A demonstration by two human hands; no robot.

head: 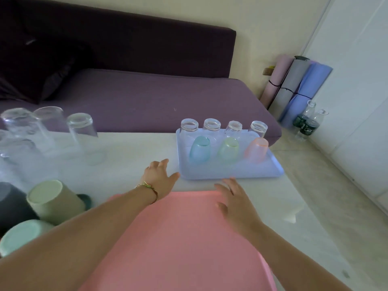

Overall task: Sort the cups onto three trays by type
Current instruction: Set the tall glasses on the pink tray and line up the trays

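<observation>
Several clear glasses (81, 131) stand upside down at the far left of the white table (130, 148), blurred and partly overlapping, so their count is unclear. Nearer, at the lower left edge, opaque cups lie or stand close together: a dark grey cup (10, 206), a beige cup (54, 198) and a mint cup (21, 236), bases toward the camera.

To their right the left hand (160, 175), a thin bracelet (150, 189) on its wrist, reaches out just past the far left corner of the pink tray (178, 238). Its fingers are loosely spread and hold nothing, and the thumb points at the near left corner of the blue tray (262, 171). The pink tray fills the near middle of the table with no cups on it.

The right hand (233, 198) is over the pink tray's far edge, fingers straight, spread and empty; whether it touches the tray I cannot tell.

Just beyond, the blue tray carries four small clear glasses (212, 124) upside down in its back row and three tinted glasses (228, 149), blue, green and orange, in front.

Behind the table is a purple sofa (147, 97); at far right rolled mats (298, 85) lean in the corner beside two bottles (306, 122)
</observation>
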